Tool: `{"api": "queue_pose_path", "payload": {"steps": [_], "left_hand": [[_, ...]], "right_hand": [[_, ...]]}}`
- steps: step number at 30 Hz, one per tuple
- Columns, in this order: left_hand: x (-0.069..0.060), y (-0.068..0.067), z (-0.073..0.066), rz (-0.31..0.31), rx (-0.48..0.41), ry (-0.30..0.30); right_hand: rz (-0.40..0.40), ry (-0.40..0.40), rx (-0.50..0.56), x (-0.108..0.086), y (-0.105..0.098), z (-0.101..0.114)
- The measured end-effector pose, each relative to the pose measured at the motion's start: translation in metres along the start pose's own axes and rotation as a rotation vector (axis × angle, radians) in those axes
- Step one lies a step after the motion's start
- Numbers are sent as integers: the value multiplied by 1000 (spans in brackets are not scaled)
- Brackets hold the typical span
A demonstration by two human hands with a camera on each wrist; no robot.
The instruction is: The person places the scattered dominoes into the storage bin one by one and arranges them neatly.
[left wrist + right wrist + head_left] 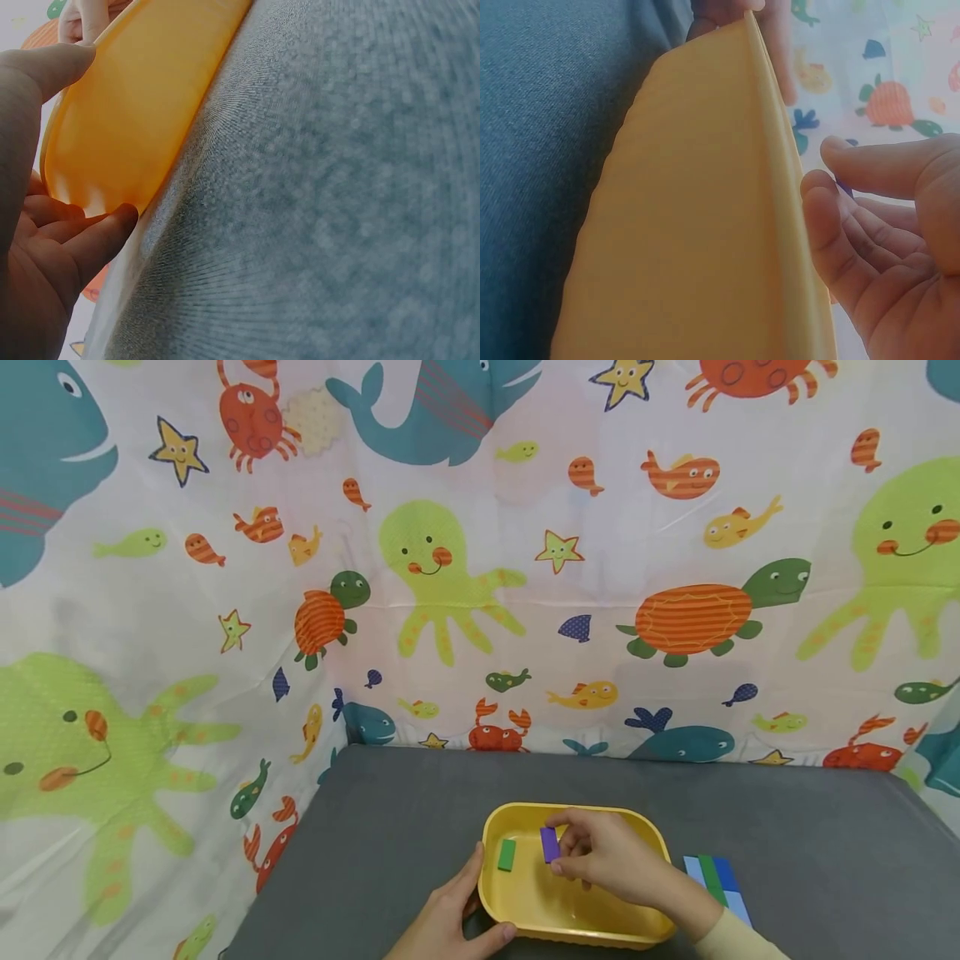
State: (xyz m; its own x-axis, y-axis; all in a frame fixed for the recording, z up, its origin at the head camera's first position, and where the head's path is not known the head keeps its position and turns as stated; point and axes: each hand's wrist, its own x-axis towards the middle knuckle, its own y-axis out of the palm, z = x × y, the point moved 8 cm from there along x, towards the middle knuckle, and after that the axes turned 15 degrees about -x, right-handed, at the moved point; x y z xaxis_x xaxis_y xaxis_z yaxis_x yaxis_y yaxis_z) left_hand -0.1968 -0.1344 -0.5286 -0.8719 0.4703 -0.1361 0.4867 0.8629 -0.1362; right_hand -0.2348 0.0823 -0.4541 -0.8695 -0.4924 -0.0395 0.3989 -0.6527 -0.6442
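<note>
The purple block [550, 845] is over the yellow tub [592, 937], pinched by the right hand [611, 857] between the thumb at its near end and a fingertip at its far end. How high it sits above the tub's floor is hard to tell. This grip suits such a small piece: a light, even squeeze on the two ends should stop it twisting, and leaving its broad face free makes it easy to lay flat. Tilting the wrist slightly would help the knuckles clear the rim, and a slow release close to a surface should prevent a bounce.

The block looks like a slim, smooth, plain oblong, its long side running away from the person and slightly tilted.

Near the tub's left end a green block [507, 855] lies on the floor inside. The left hand [452, 914] grasps that end, fingers around the outside and thumb at the near corner, a good brace against sliding. On the grey desk [375, 835], right of the tub, blue and green blocks [712, 881] lie side by side.
</note>
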Motion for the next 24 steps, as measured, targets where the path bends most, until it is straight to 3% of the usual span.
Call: {"api": "queue_pose_path", "payload": {"steps": [10,24], "left_hand": [[-1,2,-2,12,-2,20],[0,1,0,17,-4,4]], "right_hand": [[24,-5,-21,13,7,0],[38,-22,-16,28,14,3]]}}
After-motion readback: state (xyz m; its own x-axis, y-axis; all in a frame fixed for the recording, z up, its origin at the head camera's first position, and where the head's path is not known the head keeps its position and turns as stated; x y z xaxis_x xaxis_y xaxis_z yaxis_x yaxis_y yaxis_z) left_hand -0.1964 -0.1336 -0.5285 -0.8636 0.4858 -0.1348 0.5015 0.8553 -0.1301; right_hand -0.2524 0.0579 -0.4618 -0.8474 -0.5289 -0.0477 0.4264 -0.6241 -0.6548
